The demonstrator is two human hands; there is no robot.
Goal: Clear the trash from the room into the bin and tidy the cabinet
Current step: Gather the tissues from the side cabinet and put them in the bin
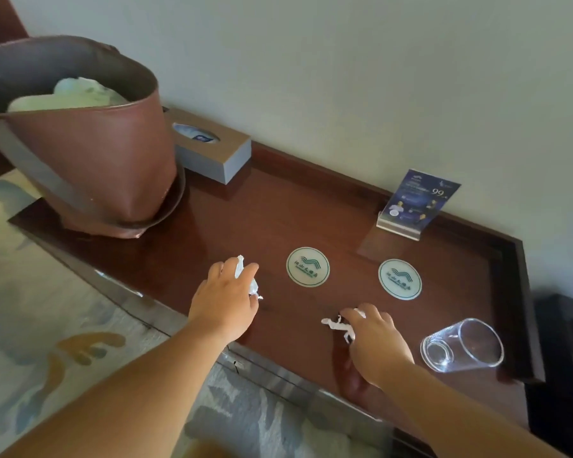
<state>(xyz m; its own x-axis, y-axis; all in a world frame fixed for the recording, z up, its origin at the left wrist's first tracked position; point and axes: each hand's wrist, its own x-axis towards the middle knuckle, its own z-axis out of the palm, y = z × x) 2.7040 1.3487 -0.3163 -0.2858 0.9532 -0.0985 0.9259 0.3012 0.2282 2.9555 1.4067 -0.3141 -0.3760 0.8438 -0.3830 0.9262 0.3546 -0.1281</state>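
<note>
1. The cabinet's bench, with a raised rim at the back and right, carries everything in this clean-up.
2. A brown bin stands on the bench's left end, apparently to keep the drop short. Pale waste lies inside.
3. A tissue box sits just behind the bin, and a leaflet stand is against the wall.
4. A drinking glass lies on its side at the right end, not yet righted.
5. Two coasters lie flat beyond the hands.
6. The left grip, the nearer to the bin, is clenched round a crumpled paper scrap.
7. The right grip pinches a second scrap. Whether it has left the bench is hard to tell.
</note>
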